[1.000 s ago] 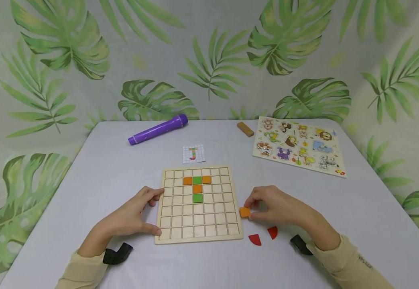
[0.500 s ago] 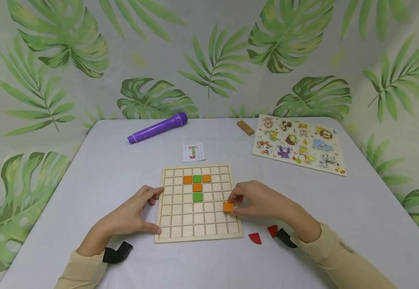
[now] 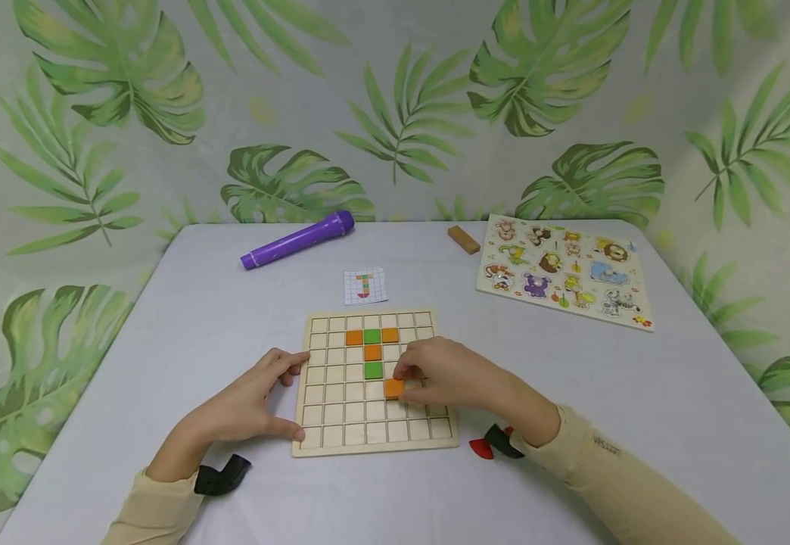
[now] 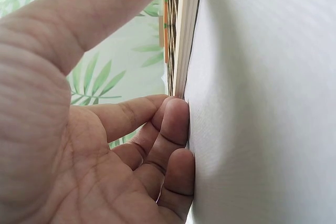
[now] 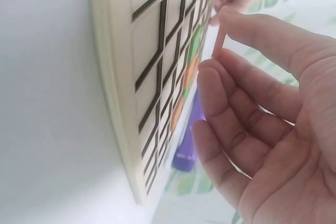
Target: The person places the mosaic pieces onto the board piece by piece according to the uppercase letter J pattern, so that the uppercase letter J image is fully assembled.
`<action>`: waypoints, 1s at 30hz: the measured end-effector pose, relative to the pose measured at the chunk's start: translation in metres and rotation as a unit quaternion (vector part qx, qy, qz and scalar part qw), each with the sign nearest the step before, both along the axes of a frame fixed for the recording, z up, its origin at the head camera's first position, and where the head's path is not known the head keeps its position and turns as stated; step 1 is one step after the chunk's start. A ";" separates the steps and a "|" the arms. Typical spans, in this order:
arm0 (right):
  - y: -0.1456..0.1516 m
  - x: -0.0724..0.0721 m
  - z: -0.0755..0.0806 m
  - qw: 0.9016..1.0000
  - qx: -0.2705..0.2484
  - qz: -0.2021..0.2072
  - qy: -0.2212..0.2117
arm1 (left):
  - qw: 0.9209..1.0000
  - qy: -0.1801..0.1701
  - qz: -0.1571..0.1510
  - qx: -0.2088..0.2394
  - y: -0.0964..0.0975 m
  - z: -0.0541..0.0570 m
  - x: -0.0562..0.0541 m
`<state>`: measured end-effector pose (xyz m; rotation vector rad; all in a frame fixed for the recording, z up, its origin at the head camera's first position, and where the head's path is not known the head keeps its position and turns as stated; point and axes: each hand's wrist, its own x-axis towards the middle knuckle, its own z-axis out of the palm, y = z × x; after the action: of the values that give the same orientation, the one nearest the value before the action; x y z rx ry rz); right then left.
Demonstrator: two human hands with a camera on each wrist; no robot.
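Note:
My right hand (image 3: 452,375) pinches a square orange tile (image 3: 393,389) between thumb and fingertips, over the gridded wooden board (image 3: 354,436). The tile overlaps a cell just right of and below the lower green tile (image 3: 373,370). In the right wrist view the pinched tile (image 5: 219,41) shows edge-on, apart from the board face. Orange and green tiles form a T shape on the grid. My left hand (image 3: 248,397) touches the board's left edge, thumb near the front corner and forefinger farther up. The left wrist view shows its fingertips against the board's side (image 4: 181,66).
A pattern card (image 3: 365,286) lies behind the board. Red quarter-round pieces (image 3: 481,449) lie front right, one partly hidden by the right wrist's black mount (image 3: 505,442). Farther back are a purple toy microphone (image 3: 297,241), a wooden block (image 3: 464,240) and an animal puzzle board (image 3: 565,272).
My right hand has carried the orange tile leftward from beside the board's right edge to over the grid near the centre. The left hand has stayed in place.

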<state>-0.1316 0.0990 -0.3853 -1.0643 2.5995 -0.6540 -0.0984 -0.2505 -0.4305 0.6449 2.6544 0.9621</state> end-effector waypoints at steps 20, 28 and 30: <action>-0.025 -0.008 -0.008 1.000 0.021 0.021 0.003 | 1.000 -0.009 0.001 0.001 0.000 -0.001 0.001; -0.027 -0.008 -0.007 1.000 0.023 0.019 0.005 | 1.000 -0.008 0.001 -0.003 -0.001 -0.001 0.000; -0.027 -0.009 -0.006 1.000 0.022 0.020 0.006 | 1.000 -0.007 0.001 -0.001 0.000 -0.001 0.000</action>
<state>-0.1402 0.0717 -0.3911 -1.1068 2.5835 -0.5793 -0.0989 -0.2509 -0.4312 0.6323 2.6444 0.9597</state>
